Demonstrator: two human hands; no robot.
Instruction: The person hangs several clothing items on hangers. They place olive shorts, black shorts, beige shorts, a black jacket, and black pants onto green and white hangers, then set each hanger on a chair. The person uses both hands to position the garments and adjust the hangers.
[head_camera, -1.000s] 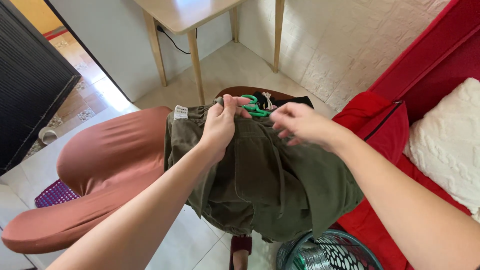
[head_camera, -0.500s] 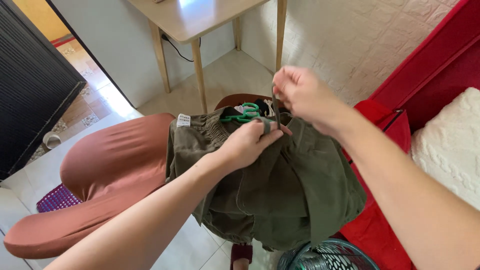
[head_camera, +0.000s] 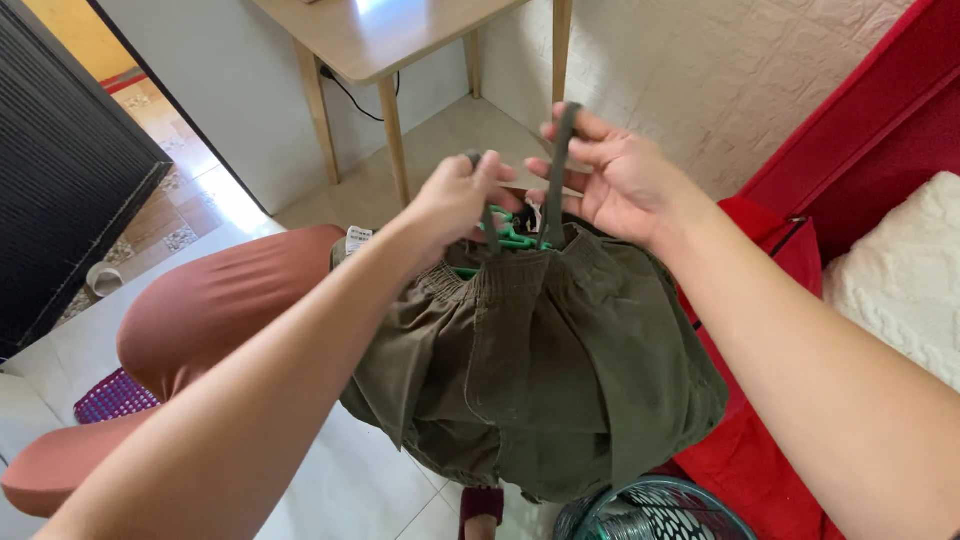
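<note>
Both hands have come up off the waistband since a moment ago; half a second back the left hand (head_camera: 455, 195) lay flat on the olive-green cotton trousers (head_camera: 540, 370) while the right pulled one cord up, and now each hand pinches its own end of the dark green drawstring (head_camera: 556, 165), lifted above the gathered waist at the centre of the frame; the left hand is closed on the shorter end, the right hand (head_camera: 610, 180) has its thumb and fingers nipped on the longer one, the other fingers spread. The trousers hang bunched in the middle and lower middle, their waist puckered under the pull. Just behind the cords, a green plastic hanger (head_camera: 512, 238) peeps out over the waistband; a rust-brown padded seat (head_camera: 215, 300) sits at left, a red sofa (head_camera: 850, 130) at right, a pale wooden table (head_camera: 400, 35) at top, a teal wire basket (head_camera: 660, 510) at bottom edge.
</note>
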